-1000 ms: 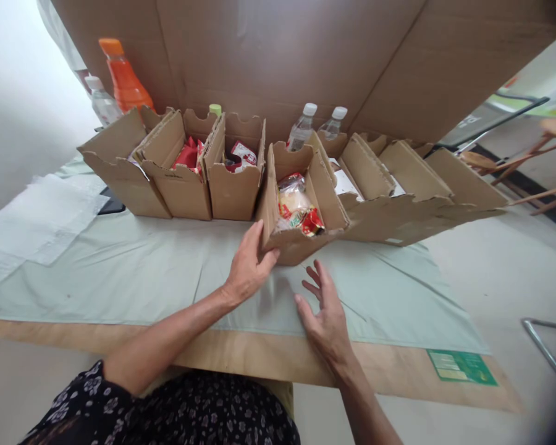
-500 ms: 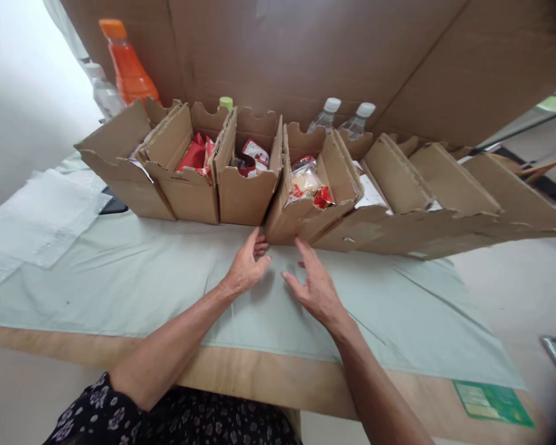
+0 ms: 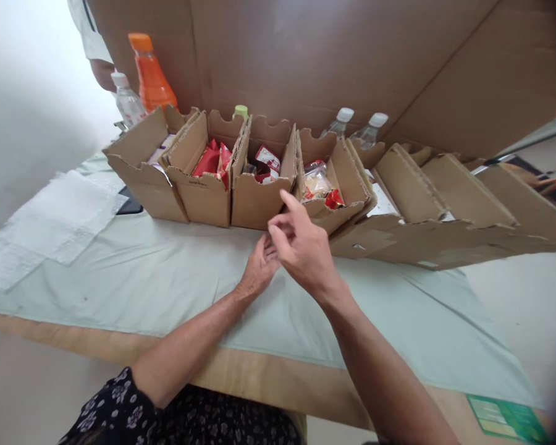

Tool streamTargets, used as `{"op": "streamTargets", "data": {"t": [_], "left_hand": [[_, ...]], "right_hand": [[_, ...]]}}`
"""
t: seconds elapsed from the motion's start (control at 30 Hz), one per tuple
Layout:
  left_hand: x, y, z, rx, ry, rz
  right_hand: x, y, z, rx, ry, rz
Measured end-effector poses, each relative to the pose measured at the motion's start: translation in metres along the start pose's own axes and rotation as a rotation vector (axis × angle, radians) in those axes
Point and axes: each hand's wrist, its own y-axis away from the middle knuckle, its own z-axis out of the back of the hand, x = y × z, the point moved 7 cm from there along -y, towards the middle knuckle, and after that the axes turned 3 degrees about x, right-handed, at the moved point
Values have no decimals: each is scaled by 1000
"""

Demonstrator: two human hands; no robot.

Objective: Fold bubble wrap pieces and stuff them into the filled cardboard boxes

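My right hand (image 3: 303, 244) is raised in front of the cardboard box with clear-wrapped food (image 3: 317, 179), its index finger stretched out and the others bent, holding nothing. Low over the cloth, my left hand (image 3: 259, 266) has its fingers extended near the foot of the boxes, the tips partly covered by my right hand. Just left of the raised hand, another cardboard box (image 3: 254, 207) holds red and white packets (image 3: 267, 162). Farther left stands a box (image 3: 208, 201) with a red packet (image 3: 208, 159).
Several more boxes (image 3: 410, 185) continue rightward. Behind the row stand an orange bottle (image 3: 155, 80) and clear bottles (image 3: 337, 125). Bubble wrap (image 3: 55, 216) and a dark flat object (image 3: 130, 203) lie left on the pale green cloth (image 3: 167, 272). At top left, another person's arm (image 3: 102, 73) shows.
My right hand has lifted from the cloth by the box's foot and moved up in front of the box fronts. My left hand stays low. The view has shifted slightly.
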Motion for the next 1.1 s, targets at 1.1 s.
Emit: {"op": "streamTargets", "data": {"t": [1.1], "left_hand": [[-48,154,53,-118,-355,-31]], "right_hand": [[-89,227,31,-166,56,-213]]}}
